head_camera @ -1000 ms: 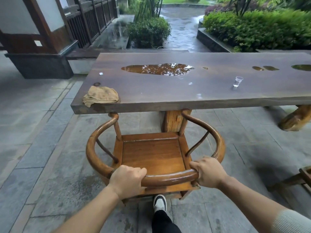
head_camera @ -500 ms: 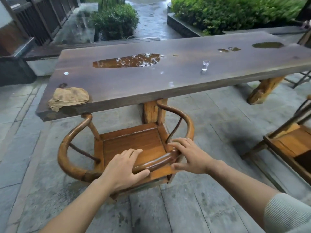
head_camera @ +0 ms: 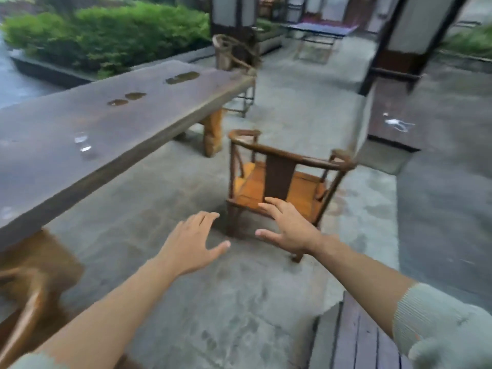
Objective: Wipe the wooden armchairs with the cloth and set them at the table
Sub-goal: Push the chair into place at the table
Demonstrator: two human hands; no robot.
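Bare and empty, both hands are held out in front with fingers spread wide, palms down. The left hand [head_camera: 191, 242] is seen over the stone floor [head_camera: 239, 302], touching nothing; the right hand [head_camera: 286, 227] is stretched toward an armchair [head_camera: 279, 179] and overlaps its seat edge in the view, though contact cannot be told through the motion blur. Pale ribbed sleeves are pushed up both forearms. The armchair is stood on the floor just beyond the hands, its curved back rail and dark splat turned toward the camera, its orange seat visible behind them. It is set apart from the table [head_camera: 106, 129], which runs along the left side. Puddles [head_camera: 182, 77] are scattered over the dark tabletop, and a small glass [head_camera: 82, 145] is stood on it near the front edge. Part of a second armchair's curved arm [head_camera: 24, 315] is caught at the lower left, under the table's near end. A third chair [head_camera: 234, 57] is placed at the table's far end. Green shrubs [head_camera: 106, 35] are lined up behind the table. The cloth is not in view.
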